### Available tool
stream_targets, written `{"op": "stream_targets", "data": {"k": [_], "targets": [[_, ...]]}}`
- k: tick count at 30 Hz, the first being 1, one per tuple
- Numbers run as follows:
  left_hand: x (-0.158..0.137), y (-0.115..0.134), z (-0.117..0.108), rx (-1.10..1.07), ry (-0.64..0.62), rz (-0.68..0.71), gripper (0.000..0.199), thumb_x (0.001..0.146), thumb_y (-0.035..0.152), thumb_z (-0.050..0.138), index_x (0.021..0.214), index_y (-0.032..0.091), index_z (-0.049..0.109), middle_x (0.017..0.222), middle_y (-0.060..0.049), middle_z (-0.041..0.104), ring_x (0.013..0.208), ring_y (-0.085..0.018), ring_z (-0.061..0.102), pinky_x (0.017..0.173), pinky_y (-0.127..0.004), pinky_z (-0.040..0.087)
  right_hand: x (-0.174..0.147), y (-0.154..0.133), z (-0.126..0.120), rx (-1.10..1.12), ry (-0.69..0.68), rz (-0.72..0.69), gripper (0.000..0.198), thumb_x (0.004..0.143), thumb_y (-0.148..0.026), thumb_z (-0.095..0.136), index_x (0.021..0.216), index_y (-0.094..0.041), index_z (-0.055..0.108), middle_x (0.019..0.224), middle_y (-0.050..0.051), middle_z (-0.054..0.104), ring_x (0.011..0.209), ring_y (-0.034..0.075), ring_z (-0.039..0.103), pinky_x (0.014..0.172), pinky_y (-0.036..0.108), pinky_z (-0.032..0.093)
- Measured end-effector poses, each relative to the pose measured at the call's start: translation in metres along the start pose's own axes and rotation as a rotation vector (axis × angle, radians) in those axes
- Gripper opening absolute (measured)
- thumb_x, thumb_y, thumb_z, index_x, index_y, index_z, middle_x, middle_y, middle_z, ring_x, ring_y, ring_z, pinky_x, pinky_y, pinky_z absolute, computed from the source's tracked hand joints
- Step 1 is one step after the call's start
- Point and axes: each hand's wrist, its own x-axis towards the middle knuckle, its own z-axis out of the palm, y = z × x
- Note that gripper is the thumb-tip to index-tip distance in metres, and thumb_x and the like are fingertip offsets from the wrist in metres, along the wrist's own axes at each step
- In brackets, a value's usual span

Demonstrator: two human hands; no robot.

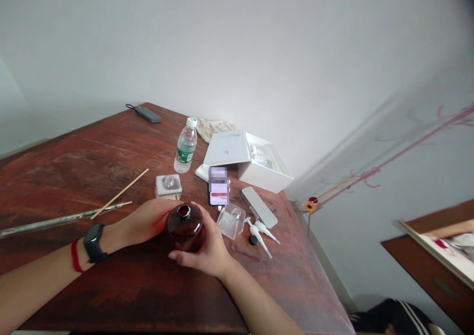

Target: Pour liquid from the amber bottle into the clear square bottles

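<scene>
Head view. A dark red-brown bottle point(184, 232) is being held mouth up, uncapped, at the near middle of the wooden table point(155, 295). It is being clasped from both sides: its left and far side by the left hand point(151, 220), its right by the right hand point(212, 246), thumb across the near face. Whether its weight is being borne by the table cannot be told, the base being hidden.

Risks, as judged: the smooth body could be dropped if either palm is slackened; any contents could be spilled by a tilt; the clear square bottle point(169, 185) just beyond could be knocked by a forward push.

Writing: a green label point(184, 156) is being displayed on the plastic water bottle point(184, 142), print too small to read. The phone screen point(218, 183) is being masked by blurring. No brand is being made out.
</scene>
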Motion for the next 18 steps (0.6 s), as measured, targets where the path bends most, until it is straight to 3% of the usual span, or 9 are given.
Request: {"op": "stream_targets", "data": {"k": [12, 18], "targets": [[-0.0024, -0.0032, 0.0003, -0.007, -0.031, 0.025, 0.025, 0.103, 0.03, 0.056, 0.116, 0.021, 0.076, 0.117, -0.007, 0.083, 0.104, -0.027, 0.078, 0.092, -0.033, 0.059, 0.001, -0.0003, -0.0006, -0.013, -0.018, -0.012, 0.118, 0.06, -0.051, 0.105, 0.159, -0.025, 0.046, 0.157, 0.016, 0.064, 0.147, 0.036, 0.061, 0.125, 0.052, 0.048], [-0.0018, 0.0006, 0.0006, -0.049, -0.046, 0.028, 0.023, 0.104, 0.028, 0.056, 0.11, 0.02, 0.077, 0.112, -0.007, 0.083, 0.099, -0.026, 0.078, 0.087, -0.032, 0.06, 0.0005, -0.0043, -0.0012, -0.029, -0.02, 0.036, 0.114, 0.061, -0.049, 0.104, 0.158, -0.025, 0.049, 0.158, 0.015, 0.063, 0.148, 0.037, 0.059, 0.126, 0.052, 0.048]]}}
